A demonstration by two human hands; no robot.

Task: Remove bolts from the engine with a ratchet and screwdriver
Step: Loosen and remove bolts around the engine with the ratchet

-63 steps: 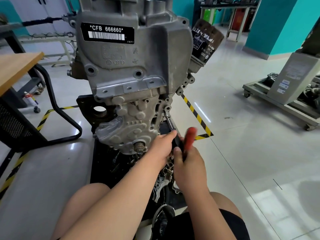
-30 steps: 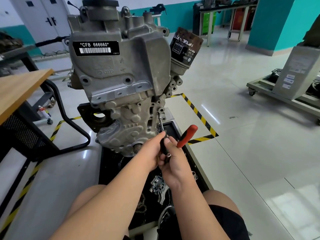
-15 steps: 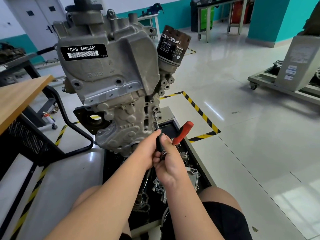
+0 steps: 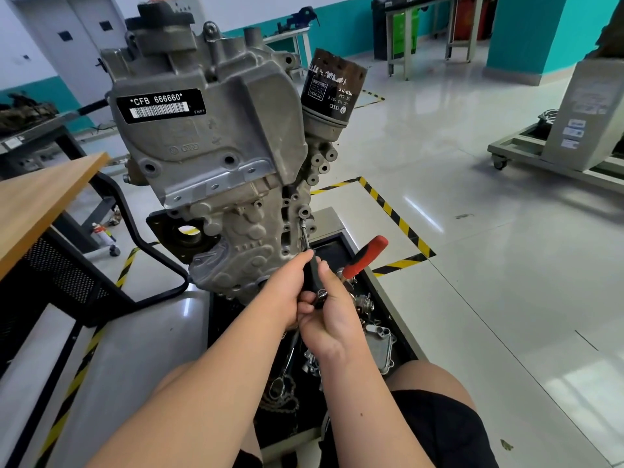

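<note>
Both sets of fingers (image 4: 325, 271) curled tight, left hand (image 4: 287, 288) on black screwdriver (image 4: 315, 278), right hand (image 4: 332, 322) on red-handled ratchet (image 4: 366, 256)

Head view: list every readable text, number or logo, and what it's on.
"*CFB 666660*": black label on the engine cover, barcode beneath.
"VWPT": same label, lower right corner.
No words: four-ring logo cast into the engine cover below the label.
oil filter: upside-down print, too small to read surely.
grey cabinet stickers: too blurred to read.
</note>
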